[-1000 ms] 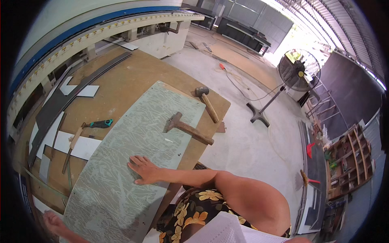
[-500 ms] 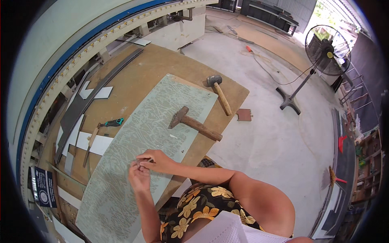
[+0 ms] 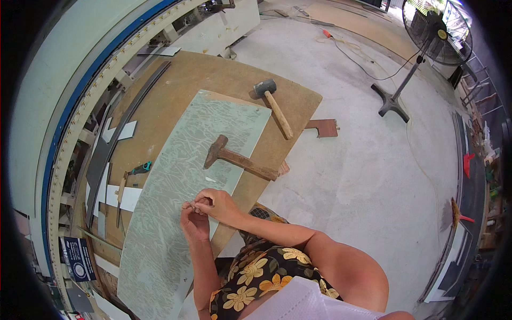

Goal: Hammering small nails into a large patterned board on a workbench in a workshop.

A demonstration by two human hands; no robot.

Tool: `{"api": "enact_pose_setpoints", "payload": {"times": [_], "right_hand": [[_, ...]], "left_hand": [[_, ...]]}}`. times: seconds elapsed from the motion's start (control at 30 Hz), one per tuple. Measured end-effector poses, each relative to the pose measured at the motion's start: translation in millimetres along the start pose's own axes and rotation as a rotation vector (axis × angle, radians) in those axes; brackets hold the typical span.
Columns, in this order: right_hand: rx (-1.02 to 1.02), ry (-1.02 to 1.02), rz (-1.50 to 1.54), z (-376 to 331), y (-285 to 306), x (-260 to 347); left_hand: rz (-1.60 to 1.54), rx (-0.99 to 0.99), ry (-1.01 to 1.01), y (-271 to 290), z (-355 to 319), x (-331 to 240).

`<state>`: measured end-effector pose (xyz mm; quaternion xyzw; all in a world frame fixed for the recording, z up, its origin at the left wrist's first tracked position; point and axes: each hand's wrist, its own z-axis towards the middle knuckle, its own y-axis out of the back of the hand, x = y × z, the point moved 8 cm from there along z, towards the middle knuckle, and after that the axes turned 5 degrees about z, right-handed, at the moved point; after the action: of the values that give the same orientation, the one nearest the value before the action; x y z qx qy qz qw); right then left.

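Hands over patterned pale-green sheet [image 3: 176, 197] on chipboard table [image 3: 213, 80].
Left hand [image 3: 194, 224] and right hand [image 3: 216, 205] pinch fingers together, touching; item between them too small, possibly nothing. Wooden-handled hammer [image 3: 240, 158] at 1 o'clock.

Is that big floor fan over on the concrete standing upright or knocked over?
Upright. The fan stands on its pole, its cross-shaped base flat on the concrete floor, head up top.

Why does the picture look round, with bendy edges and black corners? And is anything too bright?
In the head view a fisheye lens bends straight lines near the rim, like the blue-edged wall, and leaves the corners black. Daylight washes out the top right behind the fan. The middle is sharp: both hammers and the hands on the patterned sheet show clearly.
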<state>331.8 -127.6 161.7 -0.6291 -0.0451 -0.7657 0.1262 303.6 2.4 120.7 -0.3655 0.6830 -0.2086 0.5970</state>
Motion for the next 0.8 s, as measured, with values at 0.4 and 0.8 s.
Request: {"api": "enact_pose_setpoints", "payload": {"times": [0.4,0.8], "right_hand": [[-0.001,0.091,0.161,-18.5,22.4,11.9],[-0.084,-0.077,0.347,9.3,77.5,-6.8]], "left_hand": [[-0.047,0.016,-0.015,-4.9,-8.2,11.6],[-0.2,-0.076,0.087,11.2,5.9,29.7]]}}
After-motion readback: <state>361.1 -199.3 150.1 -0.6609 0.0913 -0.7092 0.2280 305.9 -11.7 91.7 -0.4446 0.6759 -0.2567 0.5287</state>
